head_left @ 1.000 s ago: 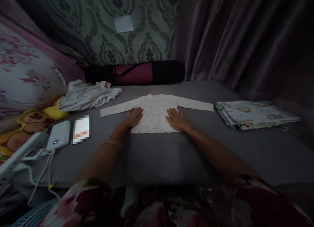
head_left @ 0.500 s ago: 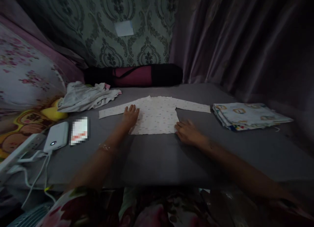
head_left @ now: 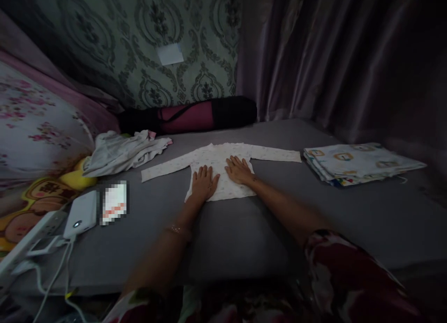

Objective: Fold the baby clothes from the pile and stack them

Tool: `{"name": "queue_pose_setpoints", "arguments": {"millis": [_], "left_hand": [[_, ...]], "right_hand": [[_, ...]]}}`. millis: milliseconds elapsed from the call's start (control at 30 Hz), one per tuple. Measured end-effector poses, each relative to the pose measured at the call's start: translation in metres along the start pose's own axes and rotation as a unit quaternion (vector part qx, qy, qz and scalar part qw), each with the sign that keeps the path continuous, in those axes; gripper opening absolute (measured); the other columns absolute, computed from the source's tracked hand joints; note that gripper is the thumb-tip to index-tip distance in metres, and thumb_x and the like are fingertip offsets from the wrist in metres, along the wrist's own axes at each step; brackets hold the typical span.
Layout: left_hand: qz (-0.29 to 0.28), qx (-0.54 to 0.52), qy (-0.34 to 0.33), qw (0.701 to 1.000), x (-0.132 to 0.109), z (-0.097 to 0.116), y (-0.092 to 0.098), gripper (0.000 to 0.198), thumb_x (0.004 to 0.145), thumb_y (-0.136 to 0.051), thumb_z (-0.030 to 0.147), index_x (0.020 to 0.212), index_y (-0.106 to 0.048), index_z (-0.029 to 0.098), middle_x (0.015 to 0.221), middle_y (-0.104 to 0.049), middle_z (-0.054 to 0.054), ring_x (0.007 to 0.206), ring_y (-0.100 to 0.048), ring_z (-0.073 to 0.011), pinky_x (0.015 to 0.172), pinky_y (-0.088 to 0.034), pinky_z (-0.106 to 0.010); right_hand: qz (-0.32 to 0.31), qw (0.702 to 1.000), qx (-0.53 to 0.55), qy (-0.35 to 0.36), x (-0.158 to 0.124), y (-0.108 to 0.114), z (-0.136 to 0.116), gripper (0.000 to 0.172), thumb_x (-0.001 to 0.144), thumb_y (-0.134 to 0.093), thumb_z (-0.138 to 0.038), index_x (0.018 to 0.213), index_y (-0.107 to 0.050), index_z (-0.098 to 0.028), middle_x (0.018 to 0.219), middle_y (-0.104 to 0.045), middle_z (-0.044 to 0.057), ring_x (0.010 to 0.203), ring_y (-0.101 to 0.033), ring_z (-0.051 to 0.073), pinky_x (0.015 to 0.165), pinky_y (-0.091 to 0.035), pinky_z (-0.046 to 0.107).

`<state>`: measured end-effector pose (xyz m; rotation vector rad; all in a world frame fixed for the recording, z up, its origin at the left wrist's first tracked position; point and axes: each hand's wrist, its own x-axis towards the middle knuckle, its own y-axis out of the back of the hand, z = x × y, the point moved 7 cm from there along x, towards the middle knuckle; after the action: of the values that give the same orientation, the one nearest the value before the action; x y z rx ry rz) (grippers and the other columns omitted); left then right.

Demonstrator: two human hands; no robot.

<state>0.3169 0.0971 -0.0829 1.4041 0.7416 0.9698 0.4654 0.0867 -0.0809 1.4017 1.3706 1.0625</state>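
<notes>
A small white long-sleeved shirt (head_left: 221, 158) with a faint print lies spread flat, its sleeves stretched out to both sides and its hem toward me. My left hand (head_left: 205, 182) rests flat on the left half of its body, fingers extended. On the upper right part of the body lies my right hand (head_left: 239, 170), palm down and also flat. Neither hand grips the cloth. Both palms cover parts of the shirt front.
A grey sheet (head_left: 237, 239) covers the surface. Crumpled pale clothes (head_left: 122, 148) lie at the left, near a white power bank (head_left: 82, 213) with cables and a power strip (head_left: 33, 239). Folded printed cloth (head_left: 363, 160) sits at the right. A black-and-pink long bag (head_left: 188, 116) lies at the back.
My left hand has moved right from the shirt's left side onto its body. My right hand has moved from the lower right edge inward and up onto the chest. The view has shifted slightly.
</notes>
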Motion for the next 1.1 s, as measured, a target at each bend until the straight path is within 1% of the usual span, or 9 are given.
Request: {"name": "queue_pose_setpoints", "arguments": {"millis": [300, 400, 533, 633, 700, 833, 933, 1033, 1100], "left_hand": [[-0.005, 0.007, 0.010, 1.000, -0.002, 0.003, 0.000, 0.065, 0.097, -0.021, 0.049, 0.148, -0.035, 0.012, 0.154, -0.031, -0.015, 0.145, -0.023, -0.0317, 0.116, -0.019, -0.055], [-0.010, 0.007, 0.008, 1.000, -0.002, 0.002, -0.001, 0.066, 0.097, -0.020, 0.050, 0.148, -0.034, 0.011, 0.155, -0.029, -0.016, 0.145, -0.023, -0.0322, 0.116, -0.019, -0.055], [-0.012, 0.003, 0.007, 1.000, -0.002, 0.001, -0.001, 0.067, 0.097, -0.019, 0.051, 0.149, -0.033, 0.010, 0.155, -0.028, -0.016, 0.145, -0.022, -0.0327, 0.116, -0.018, -0.056], [-0.018, -0.001, 0.008, 1.000, -0.001, 0.000, -0.002, 0.067, 0.097, -0.019, 0.051, 0.149, -0.032, 0.011, 0.156, -0.027, -0.015, 0.145, -0.021, -0.0322, 0.116, -0.018, -0.055], [-0.024, 0.000, 0.009, 1.000, -0.001, -0.001, -0.003, 0.067, 0.097, -0.019, 0.051, 0.149, -0.032, 0.011, 0.156, -0.027, -0.015, 0.145, -0.021, -0.0319, 0.116, -0.018, -0.055], [-0.021, 0.012, 0.008, 1.000, 0.000, -0.001, -0.004, 0.067, 0.097, -0.018, 0.051, 0.149, -0.032, 0.011, 0.156, -0.027, -0.015, 0.145, -0.022, -0.0319, 0.115, -0.019, -0.055], [-0.023, 0.019, 0.002, 1.000, -0.001, -0.001, -0.005, 0.068, 0.097, -0.017, 0.051, 0.149, -0.031, 0.010, 0.156, -0.027, -0.015, 0.145, -0.022, -0.0320, 0.115, -0.020, -0.055], [-0.027, 0.028, 0.000, 0.999, -0.002, 0.000, -0.005, 0.067, 0.097, -0.018, 0.050, 0.150, -0.030, 0.010, 0.156, -0.027, -0.015, 0.145, -0.022, -0.0325, 0.114, -0.022, -0.055], [-0.024, 0.035, -0.001, 0.999, -0.003, 0.001, -0.004, 0.067, 0.097, -0.019, 0.050, 0.150, -0.031, 0.011, 0.156, -0.028, -0.015, 0.144, -0.023, -0.0329, 0.114, -0.023, -0.055]], "right_hand": [[0.023, 0.998, -0.003, -0.056, 0.073, 0.001, 0.007, 0.059, 0.098, -0.019, -0.043, 0.150, -0.030, -0.017, 0.160, -0.019, 0.011, 0.145, -0.014, 0.033, 0.114, -0.010, 0.058], [0.048, 0.997, 0.000, -0.064, 0.084, 0.001, 0.011, 0.058, 0.098, -0.019, -0.043, 0.150, -0.031, -0.017, 0.160, -0.019, 0.010, 0.145, -0.013, 0.033, 0.114, -0.008, 0.059], [0.058, 0.996, 0.009, -0.062, 0.080, -0.001, 0.010, 0.059, 0.099, -0.019, -0.041, 0.150, -0.030, -0.015, 0.159, -0.020, 0.011, 0.145, -0.013, 0.034, 0.114, -0.008, 0.058], [0.063, 0.997, 0.005, -0.045, 0.063, 0.001, 0.002, 0.058, 0.099, -0.021, -0.040, 0.149, -0.032, -0.012, 0.158, -0.023, 0.014, 0.145, -0.016, 0.034, 0.114, -0.009, 0.059], [0.057, 0.998, -0.001, -0.025, 0.043, 0.001, -0.008, 0.058, 0.099, -0.022, -0.040, 0.148, -0.033, -0.011, 0.157, -0.024, 0.016, 0.144, -0.017, 0.034, 0.114, -0.010, 0.058], [0.031, 0.998, -0.006, 0.048, -0.021, -0.002, -0.026, 0.056, 0.099, -0.026, -0.039, 0.147, -0.036, -0.012, 0.157, -0.025, 0.016, 0.145, -0.019, 0.032, 0.115, -0.011, 0.056], [0.001, 0.992, 0.028, 0.127, -0.077, 0.002, -0.029, 0.056, 0.100, -0.028, -0.040, 0.149, -0.032, -0.014, 0.158, -0.023, 0.014, 0.146, -0.014, 0.029, 0.117, -0.009, 0.053], [-0.115, 0.967, 0.097, 0.203, -0.117, 0.013, -0.015, 0.055, 0.096, -0.044, -0.043, 0.146, -0.040, -0.021, 0.158, -0.023, 0.010, 0.147, -0.013, 0.026, 0.118, -0.011, 0.048], [-0.213, 0.932, 0.166, 0.242, -0.130, 0.028, 0.003, 0.051, 0.089, -0.059, -0.042, 0.136, -0.053, -0.023, 0.153, -0.038, 0.007, 0.143, -0.027, 0.024, 0.116, -0.023, 0.040]]}}
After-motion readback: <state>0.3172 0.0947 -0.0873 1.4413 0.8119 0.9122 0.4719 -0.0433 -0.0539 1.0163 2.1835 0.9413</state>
